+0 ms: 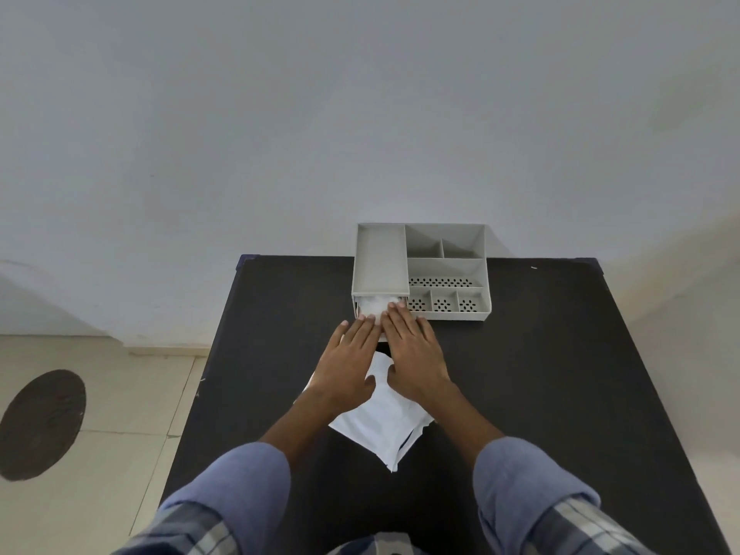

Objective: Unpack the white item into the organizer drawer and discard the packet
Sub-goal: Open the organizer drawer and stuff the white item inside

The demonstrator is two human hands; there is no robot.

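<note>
On one drawer (366, 311): two flat hands, left hand (347, 364), right hand (414, 356).

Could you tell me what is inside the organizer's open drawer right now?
White fluffy material fills the drawer. Both the left hand and right hand cover its front, so anything beneath is hidden.

A grey organizer (420, 270) stands at the table's (540, 374) far edge. Its drawer (357, 310) is partly out, holding white stuff (374, 304). Both hands, left (350, 364) and right (414, 354), lie flat, fingertips at the drawer; a white packet (384, 426) lies beneath them.
</note>
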